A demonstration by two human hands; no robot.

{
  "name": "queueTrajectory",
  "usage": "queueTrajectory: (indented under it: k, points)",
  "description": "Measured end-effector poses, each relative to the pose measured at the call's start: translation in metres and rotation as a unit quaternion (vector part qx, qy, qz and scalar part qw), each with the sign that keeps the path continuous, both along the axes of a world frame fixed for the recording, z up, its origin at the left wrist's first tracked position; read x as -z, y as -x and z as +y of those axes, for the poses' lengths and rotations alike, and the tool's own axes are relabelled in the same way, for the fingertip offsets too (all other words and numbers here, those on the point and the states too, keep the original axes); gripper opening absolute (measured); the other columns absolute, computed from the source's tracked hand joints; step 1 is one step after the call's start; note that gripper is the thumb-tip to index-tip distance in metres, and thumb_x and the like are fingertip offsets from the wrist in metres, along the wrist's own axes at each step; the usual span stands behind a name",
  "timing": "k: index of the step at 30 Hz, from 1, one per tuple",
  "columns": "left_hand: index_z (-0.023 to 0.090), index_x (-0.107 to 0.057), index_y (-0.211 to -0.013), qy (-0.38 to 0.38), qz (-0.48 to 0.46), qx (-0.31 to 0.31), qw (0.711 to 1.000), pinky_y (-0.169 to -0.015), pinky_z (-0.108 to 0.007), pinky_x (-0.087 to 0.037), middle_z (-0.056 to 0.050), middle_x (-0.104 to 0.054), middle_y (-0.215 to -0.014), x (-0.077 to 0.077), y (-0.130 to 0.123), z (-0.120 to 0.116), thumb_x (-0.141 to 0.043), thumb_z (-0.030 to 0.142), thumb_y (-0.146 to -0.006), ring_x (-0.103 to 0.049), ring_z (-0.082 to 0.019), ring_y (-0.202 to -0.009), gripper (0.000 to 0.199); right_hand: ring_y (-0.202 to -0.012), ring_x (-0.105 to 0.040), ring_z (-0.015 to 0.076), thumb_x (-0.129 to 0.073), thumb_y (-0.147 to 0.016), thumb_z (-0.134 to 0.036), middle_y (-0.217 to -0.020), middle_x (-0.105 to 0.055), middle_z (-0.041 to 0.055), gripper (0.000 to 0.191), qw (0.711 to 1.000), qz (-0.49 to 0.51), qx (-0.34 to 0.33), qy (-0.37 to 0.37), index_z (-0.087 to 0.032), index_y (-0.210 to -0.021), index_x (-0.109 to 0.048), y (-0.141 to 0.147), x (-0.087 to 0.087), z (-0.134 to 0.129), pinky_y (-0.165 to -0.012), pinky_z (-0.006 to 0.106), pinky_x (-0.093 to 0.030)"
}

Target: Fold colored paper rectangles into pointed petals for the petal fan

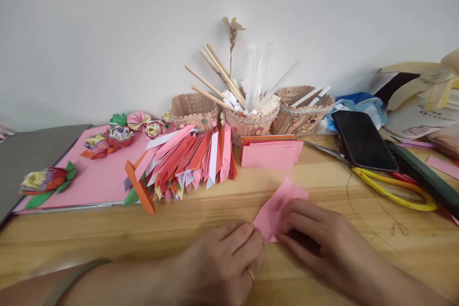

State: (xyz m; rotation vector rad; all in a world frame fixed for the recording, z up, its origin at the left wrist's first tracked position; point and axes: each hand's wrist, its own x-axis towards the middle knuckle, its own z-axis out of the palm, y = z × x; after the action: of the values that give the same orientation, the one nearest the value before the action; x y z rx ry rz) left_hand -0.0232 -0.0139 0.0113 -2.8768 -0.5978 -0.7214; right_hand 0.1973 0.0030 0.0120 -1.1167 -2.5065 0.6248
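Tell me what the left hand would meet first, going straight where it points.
Probably the pink sheet, which the left hand seems to touch; beyond it, the right hand. Exact depth is unclear.

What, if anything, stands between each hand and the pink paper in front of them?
Nothing visible. The right hand has its fingers on the pink paper, and the left hand is at its lower left edge. The upright paper stack is farther back, apart from both hands.

R hand [324, 234] holds pink ppr [274, 205].
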Motion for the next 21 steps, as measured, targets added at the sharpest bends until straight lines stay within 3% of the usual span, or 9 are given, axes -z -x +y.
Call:
queueTrajectory:
  k: [11, 14, 21]
  points:
    - [0.006, -0.065, -0.091, 0.017, -0.021, -0.029, 0.999, -0.065, -0.025, -0.052, -0.009, -0.066, -0.084, 0.0023, -0.0030, -0.0019, -0.030, 0.001, -0.089, -0.061, -0.017, -0.077, 0.035, -0.057, -0.051, 0.0123, -0.051, -0.083, -0.013, -0.068, -0.056, 0.0003, 0.016, 0.999, -0.003, 0.048, -0.016, -0.020, -0.069, -0.054, 0.0075, 0.0019, 0.0018, -0.050, 0.022, -0.038]
    - [0.005, -0.062, -0.101, 0.011, -0.021, -0.038, 0.999, -0.063, -0.026, -0.053, -0.008, -0.065, -0.081, 0.0054, -0.0054, -0.0017, -0.029, 0.005, -0.092, -0.061, -0.017, -0.074, 0.034, -0.056, -0.051, 0.0124, -0.051, -0.081, -0.011, -0.068, -0.056, 0.0001, 0.016, 0.998, -0.010, 0.054, -0.027, -0.020, -0.068, -0.053, 0.0076, 0.0029, 0.0016, -0.049, 0.022, -0.039]
    - [0.004, -0.062, -0.103, 0.012, 0.018, -0.040, 0.999, -0.069, -0.028, -0.052, -0.008, -0.063, -0.082, 0.0055, -0.0073, -0.0017, -0.035, 0.008, -0.093, -0.060, -0.017, -0.076, 0.029, -0.058, -0.052, 0.0122, -0.049, -0.087, -0.016, -0.073, -0.057, 0.0008, 0.013, 0.999, -0.010, 0.035, -0.012, -0.021, -0.075, -0.052, 0.0024, 0.0045, 0.0028, -0.049, 0.022, -0.040]
